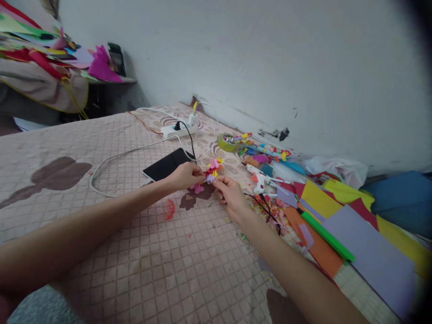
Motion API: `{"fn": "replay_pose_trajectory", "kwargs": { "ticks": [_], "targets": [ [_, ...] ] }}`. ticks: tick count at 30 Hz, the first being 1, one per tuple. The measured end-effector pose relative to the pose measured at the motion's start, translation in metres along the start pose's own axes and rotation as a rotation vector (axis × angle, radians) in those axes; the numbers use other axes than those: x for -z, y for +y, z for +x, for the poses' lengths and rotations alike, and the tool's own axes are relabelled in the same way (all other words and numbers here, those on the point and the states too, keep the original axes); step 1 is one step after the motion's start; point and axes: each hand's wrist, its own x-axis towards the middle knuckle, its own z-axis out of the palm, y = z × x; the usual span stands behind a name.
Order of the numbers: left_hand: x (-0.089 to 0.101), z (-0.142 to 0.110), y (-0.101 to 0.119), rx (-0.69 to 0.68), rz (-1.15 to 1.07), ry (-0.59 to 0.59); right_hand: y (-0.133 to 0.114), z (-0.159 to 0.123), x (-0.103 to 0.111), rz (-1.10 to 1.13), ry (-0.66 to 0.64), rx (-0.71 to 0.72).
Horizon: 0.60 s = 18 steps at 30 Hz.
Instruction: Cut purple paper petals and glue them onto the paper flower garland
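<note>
Between my two hands is a small bunch of paper flowers [214, 167] in pink, red, yellow and lilac. My left hand [187, 175] has its fingers pinched at the bunch's left side. From the right, my right hand [231, 192] pinches at a lilac flower [210, 178] low in the bunch. A pink flower [197, 188] hangs just below my left fingertips. Behind my left hand lies a black tablet-like device [168, 164] on the patterned cloth. A white glue gun [259, 178] rests to the right of my right hand.
A white power strip [178, 131] with cables lies at the back. Tape [228, 142], flower sticks [270, 152] and paper scraps line the wall side. Coloured sheets [367, 252] and a green roll [327, 236] are at right. A red mesh-like piece [169, 209] lies in front.
</note>
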Motion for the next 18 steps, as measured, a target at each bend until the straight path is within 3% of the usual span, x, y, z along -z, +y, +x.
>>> {"fn": "replay_pose_trajectory", "kwargs": {
  "ticks": [18],
  "targets": [
    [-0.0017,0.0019,-0.0044,0.012,-0.044,-0.017,0.0086,0.0093,-0.0008,0.016,-0.036,-0.020]
  ]
}}
